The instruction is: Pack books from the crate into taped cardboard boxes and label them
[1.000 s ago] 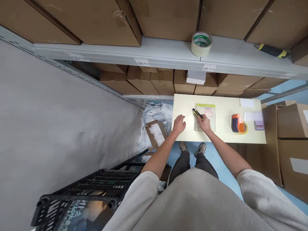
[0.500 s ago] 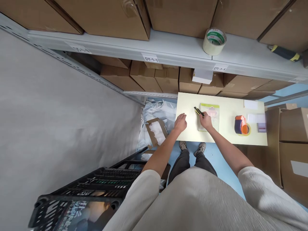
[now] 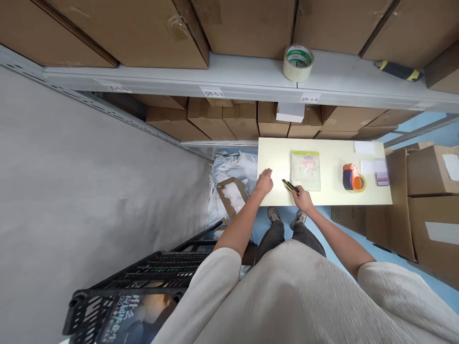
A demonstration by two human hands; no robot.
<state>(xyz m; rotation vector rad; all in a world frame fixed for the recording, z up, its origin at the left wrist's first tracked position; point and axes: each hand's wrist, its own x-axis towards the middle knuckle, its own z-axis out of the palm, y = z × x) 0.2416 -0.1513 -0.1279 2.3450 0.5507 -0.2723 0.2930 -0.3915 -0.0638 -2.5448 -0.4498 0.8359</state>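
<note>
My right hand is closed around a yellow and black utility knife, near the front edge of a pale yellow table. My left hand rests on the table's left end with its fingers stretched out and nothing in it. A flat clear packet with a green top strip lies on the table just beyond the knife, apart from both hands.
An orange tape dispenser and paper slips sit on the table's right side. A tape roll stands on the grey shelf among cardboard boxes. A black crate is at lower left; white packing scraps lie on the floor.
My right hand has drawn the knife back off the packet toward the table's front edge. My left hand has stayed at the table's left end.
</note>
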